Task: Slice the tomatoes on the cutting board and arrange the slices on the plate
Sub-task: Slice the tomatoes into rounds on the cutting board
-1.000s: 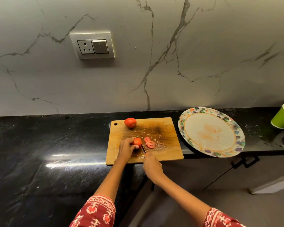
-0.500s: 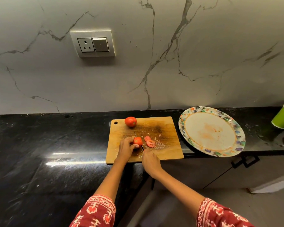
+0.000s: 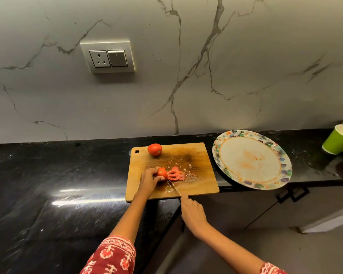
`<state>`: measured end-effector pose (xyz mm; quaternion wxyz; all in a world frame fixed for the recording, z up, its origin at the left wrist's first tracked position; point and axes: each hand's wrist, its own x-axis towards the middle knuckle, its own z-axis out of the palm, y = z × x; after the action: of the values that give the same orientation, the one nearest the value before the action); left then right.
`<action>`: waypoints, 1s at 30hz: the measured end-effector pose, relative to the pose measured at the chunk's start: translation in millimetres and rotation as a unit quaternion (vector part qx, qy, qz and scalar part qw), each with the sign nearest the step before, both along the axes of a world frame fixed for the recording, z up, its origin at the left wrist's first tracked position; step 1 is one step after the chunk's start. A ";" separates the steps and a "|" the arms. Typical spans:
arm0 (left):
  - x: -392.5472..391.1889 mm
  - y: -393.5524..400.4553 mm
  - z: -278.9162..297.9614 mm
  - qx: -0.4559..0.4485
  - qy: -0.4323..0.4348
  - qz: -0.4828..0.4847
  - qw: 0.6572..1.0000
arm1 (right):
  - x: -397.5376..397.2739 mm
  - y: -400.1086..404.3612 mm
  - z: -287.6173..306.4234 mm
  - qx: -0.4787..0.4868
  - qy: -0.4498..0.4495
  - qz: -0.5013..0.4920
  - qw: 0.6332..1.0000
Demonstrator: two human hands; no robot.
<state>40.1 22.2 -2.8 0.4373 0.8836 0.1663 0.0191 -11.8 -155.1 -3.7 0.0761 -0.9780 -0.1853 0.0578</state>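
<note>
Since the earlier frame the right hand (image 3: pixel 193 213) has drawn the knife (image 3: pixel 174 187) back toward the cutting board (image 3: pixel 196 155) edge, fingers closed on the handle, and more slices (image 3: pixel 175 175) lie fanned beside the blade. The left hand (image 3: pixel 149 179) pinches the half-cut tomato (image 3: pixel 162 173), which looks soft and slippery, best held by the uncut end. A whole tomato (image 3: pixel 154 149) waits behind; the plate (image 3: pixel 283 171) sits right, no slices on it, nothing between, and the green cup (image 3: pixel 338 139) stands well apart.

No legible text, label, brand, number or sign appears on any surface; the wall plate (image 3: pixel 108 56) carries only an unmarked socket and switches.
</note>
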 end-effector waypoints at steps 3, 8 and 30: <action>-1.5 -2.3 0.2 0.000 -0.003 0.000 1.000 | 4.1 -1.3 7.2 0.012 0.032 -0.011 0.999; -4.4 -3.2 -0.6 0.015 -0.010 -0.022 1.000 | 13.6 4.6 17.8 0.141 0.128 -0.070 0.979; -3.2 -6.3 -1.8 0.013 -0.020 -0.021 0.999 | 10.4 30.7 31.2 0.124 0.112 -0.068 0.984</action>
<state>37.0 15.9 -4.5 0.4293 0.8920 0.1384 0.0301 -1.4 -124.5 27.5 0.2210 -0.9587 -0.1141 0.1382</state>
